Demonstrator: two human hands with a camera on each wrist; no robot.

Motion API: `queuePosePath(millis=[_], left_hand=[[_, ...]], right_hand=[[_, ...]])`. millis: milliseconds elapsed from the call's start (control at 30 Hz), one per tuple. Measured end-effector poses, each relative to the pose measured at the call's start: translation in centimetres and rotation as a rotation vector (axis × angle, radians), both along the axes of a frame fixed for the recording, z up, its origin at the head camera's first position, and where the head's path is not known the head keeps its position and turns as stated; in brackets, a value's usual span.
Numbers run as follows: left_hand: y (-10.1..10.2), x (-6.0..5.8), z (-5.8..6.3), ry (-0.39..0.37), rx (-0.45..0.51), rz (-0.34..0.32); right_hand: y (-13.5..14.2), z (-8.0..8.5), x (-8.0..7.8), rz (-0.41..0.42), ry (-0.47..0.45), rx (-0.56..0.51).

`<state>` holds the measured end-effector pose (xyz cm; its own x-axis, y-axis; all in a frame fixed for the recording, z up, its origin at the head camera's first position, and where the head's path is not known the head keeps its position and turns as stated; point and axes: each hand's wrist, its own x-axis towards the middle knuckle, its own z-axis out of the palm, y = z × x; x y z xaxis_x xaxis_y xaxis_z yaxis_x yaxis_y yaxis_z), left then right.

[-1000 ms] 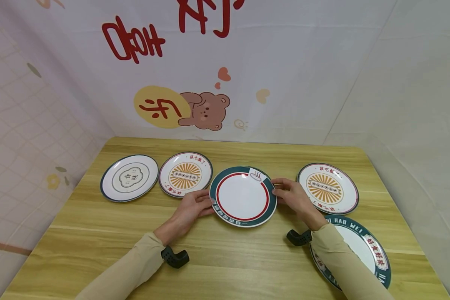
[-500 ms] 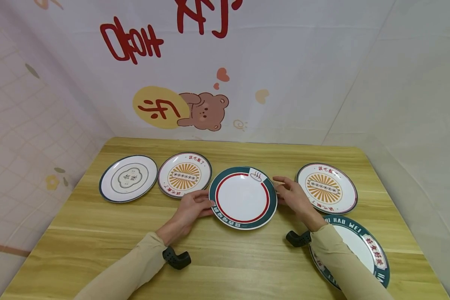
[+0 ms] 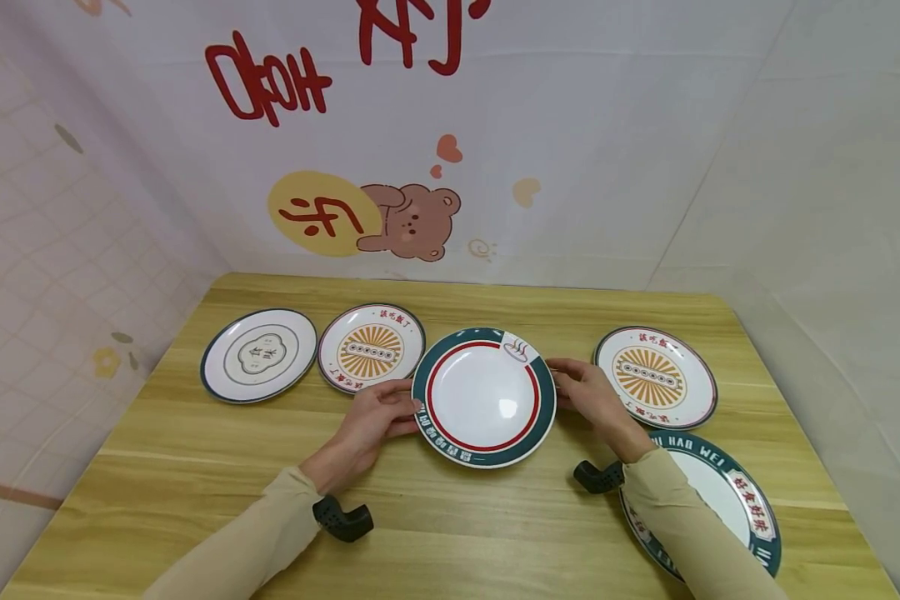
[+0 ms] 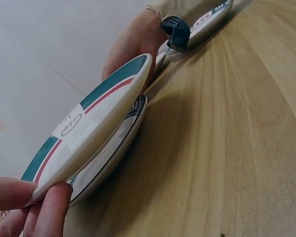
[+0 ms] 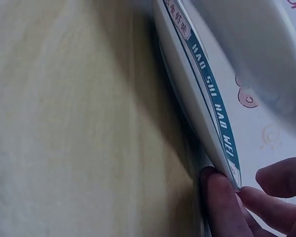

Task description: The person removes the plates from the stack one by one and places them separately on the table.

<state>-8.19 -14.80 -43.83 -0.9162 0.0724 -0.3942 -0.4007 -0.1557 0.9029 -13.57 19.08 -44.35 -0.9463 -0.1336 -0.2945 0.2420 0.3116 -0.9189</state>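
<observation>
My left hand [image 3: 366, 423] pinches the left rim of a white plate with a green border and red ring [image 3: 483, 396], thumb on top and fingers beneath. This plate stands raised and tilted over a second plate [image 4: 101, 165], which it hides in the head view. Green lettering reading HAO SHI HAO WEI runs along the lower plate's rim in the right wrist view, where the raised plate [image 5: 266, 44] hangs apart from it. My right hand [image 3: 591, 404] has fingertips on both sides of the lower plate's edge, with another finger held off it.
On the wooden table [image 3: 450, 533], a blue-rimmed plate [image 3: 225, 367] and a sunburst plate [image 3: 370, 350] lie at left. Another sunburst plate [image 3: 648, 377] lies at right. Nearer, my right sleeve partly covers a large green-rimmed plate [image 3: 720, 492]. A printed cloth wall [image 3: 585, 150] stands behind.
The red-ringed plate has come up and slightly left in my left hand. My right thumb, earlier on that plate's rim, has left it; the right hand has otherwise barely moved.
</observation>
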Motion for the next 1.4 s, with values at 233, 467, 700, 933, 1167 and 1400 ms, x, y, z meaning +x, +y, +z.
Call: queuePosePath(millis=[233, 467, 700, 933, 1167, 1400], left_hand=[[-1.2, 0.4, 0.5, -0.018, -0.005, -0.001], [-2.6, 1.0, 0.8, -0.024, -0.016, -0.009], [-4.1, 1.4, 0.7, -0.039, -0.036, -0.028], [-5.7, 2.1, 1.0, -0.028, -0.053, -0.070], [-7.5, 2.5, 1.0, -0.026, -0.068, -0.095], [-9.4, 3.0, 1.0, -0.031, -0.102, -0.092]], right_hand=[[-0.1, 0.2, 0.2, 0.014, 0.005, -0.038], [-0.1, 0.3, 0.3, 0.017, 0.003, -0.050], [-0.1, 0.1, 0.3, 0.014, 0.015, -0.046], [-0.1, 0.1, 0.2, 0.011, 0.012, -0.041], [-0.2, 0.4, 0.3, 0.013, 0.006, -0.030], [-0.2, 0.4, 0.3, 0.016, 0.003, -0.028]])
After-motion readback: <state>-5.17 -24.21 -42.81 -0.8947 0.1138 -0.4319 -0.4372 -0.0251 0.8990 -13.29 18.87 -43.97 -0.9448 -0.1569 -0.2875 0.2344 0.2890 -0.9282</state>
